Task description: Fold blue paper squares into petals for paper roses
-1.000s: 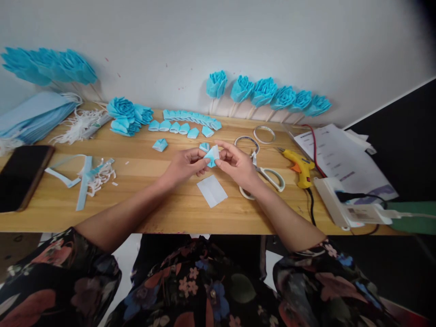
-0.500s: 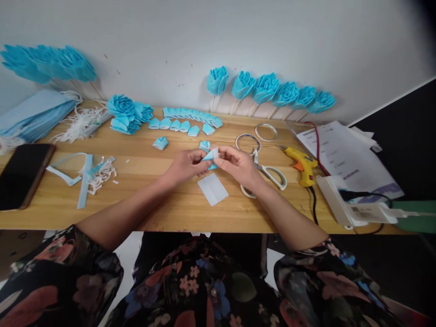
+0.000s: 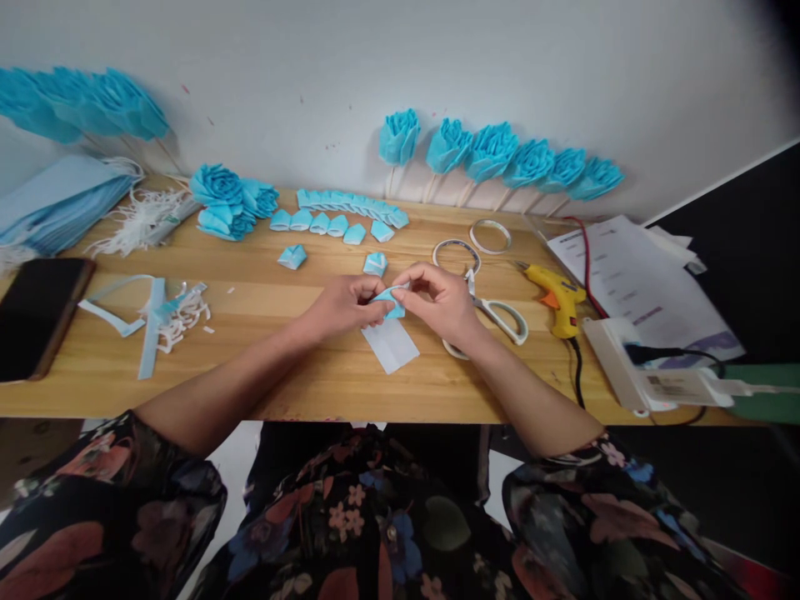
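Observation:
Between my two hands is a small folded piece of blue mask fabric (image 3: pixel 392 305). My left hand (image 3: pixel 348 303) pinches its left side with thumb and fingers. At the upper right edge, my right hand (image 3: pixel 433 300) grips the same piece. Fingers partly cover it. Just below lies a pale square of fabric (image 3: pixel 392 348), flat on the table. A folded blue petal (image 3: pixel 376 264) with a white strip on it rests beyond my fingers, and another folded petal (image 3: pixel 292 257) is farther left. Scissors (image 3: pixel 500 317) lie partly behind my right hand.
Blue fabric roses (image 3: pixel 493 154) on sticks lean on the wall. Rows of folded petals (image 3: pixel 353 205) lie at the back. Tape rings (image 3: pixel 491 237), a yellow glue gun (image 3: pixel 559 292) and a power strip (image 3: pixel 625 367) sit right; a phone (image 3: pixel 42 317), scraps (image 3: pixel 181 321) and stacked masks (image 3: pixel 66 200) left.
The pale flap that stood up on the held blue piece is now folded down, leaving mostly blue showing. Both hands stay close together. The view has shifted slightly.

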The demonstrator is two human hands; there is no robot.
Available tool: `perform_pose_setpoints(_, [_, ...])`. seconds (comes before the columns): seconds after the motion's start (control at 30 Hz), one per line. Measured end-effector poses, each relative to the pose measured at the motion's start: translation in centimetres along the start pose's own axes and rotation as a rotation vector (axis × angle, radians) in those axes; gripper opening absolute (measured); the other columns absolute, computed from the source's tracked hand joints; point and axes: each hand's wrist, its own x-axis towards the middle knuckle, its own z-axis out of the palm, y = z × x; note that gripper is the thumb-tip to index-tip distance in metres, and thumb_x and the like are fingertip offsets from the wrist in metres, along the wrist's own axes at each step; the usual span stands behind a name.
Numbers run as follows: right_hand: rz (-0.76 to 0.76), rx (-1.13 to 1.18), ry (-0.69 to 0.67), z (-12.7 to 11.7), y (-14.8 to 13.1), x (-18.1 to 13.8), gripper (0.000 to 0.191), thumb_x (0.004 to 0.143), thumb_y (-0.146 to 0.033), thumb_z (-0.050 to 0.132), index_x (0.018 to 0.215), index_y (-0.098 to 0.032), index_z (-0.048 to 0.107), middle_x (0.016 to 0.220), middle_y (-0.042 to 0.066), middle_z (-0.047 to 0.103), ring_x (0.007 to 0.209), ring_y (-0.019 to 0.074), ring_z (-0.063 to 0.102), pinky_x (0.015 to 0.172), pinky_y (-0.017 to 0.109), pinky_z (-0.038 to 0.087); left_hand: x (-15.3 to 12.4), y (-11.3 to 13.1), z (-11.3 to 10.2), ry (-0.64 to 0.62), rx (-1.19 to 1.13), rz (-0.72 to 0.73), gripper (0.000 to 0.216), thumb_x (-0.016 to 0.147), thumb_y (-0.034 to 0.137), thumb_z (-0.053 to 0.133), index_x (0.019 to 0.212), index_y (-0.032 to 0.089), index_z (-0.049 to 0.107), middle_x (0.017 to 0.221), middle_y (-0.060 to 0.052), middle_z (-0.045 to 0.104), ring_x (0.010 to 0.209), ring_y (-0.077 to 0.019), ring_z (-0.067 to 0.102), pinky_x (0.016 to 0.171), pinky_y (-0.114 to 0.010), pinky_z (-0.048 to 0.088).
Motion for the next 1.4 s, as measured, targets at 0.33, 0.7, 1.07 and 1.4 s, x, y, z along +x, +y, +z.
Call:
perform_pose_setpoints(0.33, [-0.362,-0.256,-0.069,-1.3,0.0,0.3,0.015,0.094,-0.024,0.06,0.095,-0.03,0.074,0.095,0.003,0.075,0.088,0.0208,0.069,0.079,0.04,0.055,-0.1,0.7,-0.1,-0.019,-0.194,-0.08,0.029,0.073,0.036,0.08,0.072,0.015,0.06,0.06,0.002,0.063,0.052,-0.0068,0.056,0.051,-0.018,0.046])
perform_pose_setpoints(0.7, [-0.375,-0.274,-0.077,-1.5,0.3,0.3,0.024,0.095,-0.019,0.055,0.098,-0.032,0.075,0.099,0.002,0.076,0.09,0.0198,0.07,0.08,0.041,0.057,-0.2,0.5,-0.1,-0.039,-0.214,-0.078,0.032,0.075,0.04,0.08,0.074,0.016,0.06,0.062,0.001,0.065,0.053,-0.0073,0.056,0.053,-0.019,0.046])
perform_pose_setpoints(1.07, [-0.372,-0.263,-0.08,-1.6,0.4,0.3,0.026,0.094,-0.018,0.056,0.099,-0.033,0.076,0.101,0.002,0.077,0.092,0.0207,0.07,0.083,0.043,0.057,-0.2,0.1,-0.1,-0.024,-0.249,-0.089,0.033,0.077,0.043,0.078,0.076,0.016,0.06,0.062,0.001,0.065,0.052,-0.0072,0.056,0.052,-0.019,0.045])
perform_pose_setpoints(1.4, [0.164,0.233,-0.166,-1.6,0.6,-0.2,0.038,0.097,-0.051,0.056,0.123,-0.026,0.069,0.097,0.004,0.073,0.088,0.0165,0.069,0.069,0.029,0.06,0.0,0.1,-0.3,0.074,-0.182,-0.001,0.027,0.078,0.038,0.078,0.077,0.016,0.062,0.058,0.002,0.062,0.053,-0.0086,0.057,0.053,-0.02,0.046])
